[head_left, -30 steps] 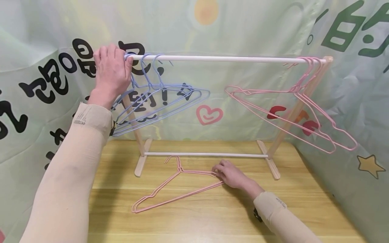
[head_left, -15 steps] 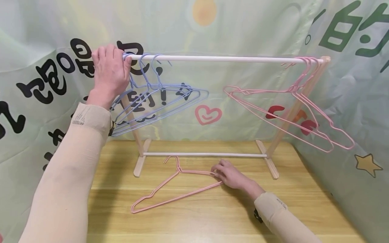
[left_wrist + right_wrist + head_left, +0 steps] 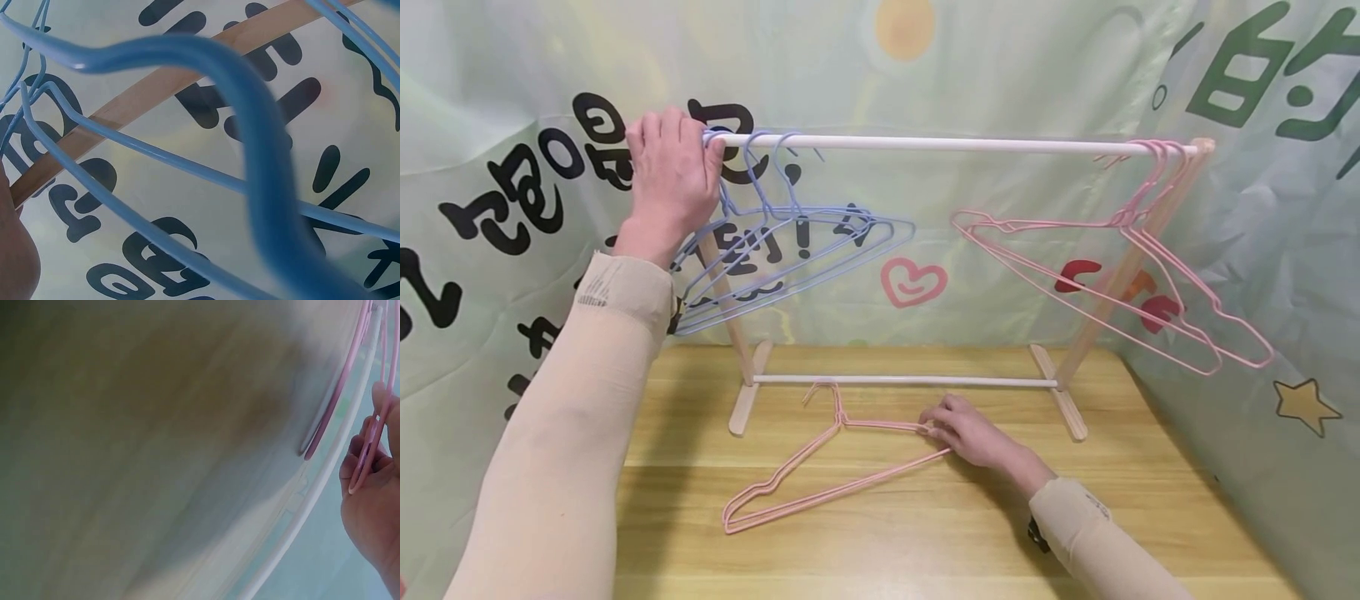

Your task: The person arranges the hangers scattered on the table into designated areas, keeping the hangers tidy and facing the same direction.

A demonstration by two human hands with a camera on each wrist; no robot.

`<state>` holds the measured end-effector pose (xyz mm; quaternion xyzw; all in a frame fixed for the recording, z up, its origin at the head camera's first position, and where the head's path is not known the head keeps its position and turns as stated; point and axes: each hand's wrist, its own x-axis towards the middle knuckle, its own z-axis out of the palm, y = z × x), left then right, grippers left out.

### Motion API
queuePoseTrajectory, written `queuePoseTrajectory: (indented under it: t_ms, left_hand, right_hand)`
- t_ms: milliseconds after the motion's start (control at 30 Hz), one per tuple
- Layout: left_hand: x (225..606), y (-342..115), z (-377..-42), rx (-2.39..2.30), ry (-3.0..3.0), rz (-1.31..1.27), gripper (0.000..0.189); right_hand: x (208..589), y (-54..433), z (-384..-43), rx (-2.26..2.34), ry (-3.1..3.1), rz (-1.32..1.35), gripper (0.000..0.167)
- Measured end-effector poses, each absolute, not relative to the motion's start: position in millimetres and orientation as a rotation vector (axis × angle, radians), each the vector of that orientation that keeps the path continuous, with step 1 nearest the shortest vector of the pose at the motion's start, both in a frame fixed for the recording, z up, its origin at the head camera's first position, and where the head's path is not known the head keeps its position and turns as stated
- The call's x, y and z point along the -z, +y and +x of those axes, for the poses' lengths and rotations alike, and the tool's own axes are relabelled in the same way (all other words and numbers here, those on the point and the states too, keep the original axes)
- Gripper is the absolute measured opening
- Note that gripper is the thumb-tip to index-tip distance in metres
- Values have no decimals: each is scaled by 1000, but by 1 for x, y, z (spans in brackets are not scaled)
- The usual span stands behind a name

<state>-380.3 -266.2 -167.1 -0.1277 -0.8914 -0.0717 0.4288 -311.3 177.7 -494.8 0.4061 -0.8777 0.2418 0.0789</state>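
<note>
My left hand (image 3: 673, 171) grips the left end of the rack's white top bar (image 3: 955, 145), its wrist beside several blue wire hangers (image 3: 801, 215) hung there. In the left wrist view a blue hanger (image 3: 265, 162) looms large and blurred. Low over the wooden table, my right hand (image 3: 966, 429) pinches the right end of pink wire hangers (image 3: 838, 490), what looks like two stacked together, hooks pointing to the rack. The right wrist view shows the looped pink end (image 3: 369, 450) between thumb and fingers. My hand hides that end in the head view.
Several pink hangers (image 3: 1123, 218) hang at the top bar's right end, by the wooden post (image 3: 1093, 312). A lower white bar (image 3: 910, 381) joins the wooden feet (image 3: 750, 402). Printed fabric (image 3: 1015, 67) stands behind and at both sides of the wooden table (image 3: 880, 558).
The lower left corners of the pink hangers on the table have spread slightly apart, one shifting toward the front. Both hands stay nearly still.
</note>
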Motion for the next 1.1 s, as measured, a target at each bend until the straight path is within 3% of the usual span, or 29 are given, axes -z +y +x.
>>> queuePoseTrajectory:
  t_ms: [433,900,1100]
  left_hand:
    - [168,-267,-381,172,-2226,-317,58]
    - [168,-266,-381,175,-2211,-330,58]
    - [168,-266,-381,180,-2203,-335,58]
  right_hand:
    - [495,185,-306,-673,-2377,1225,28]
    - [479,212,-296,-653,-2241,1063,37]
    - [469,226,-294,-633,-2125,996,17]
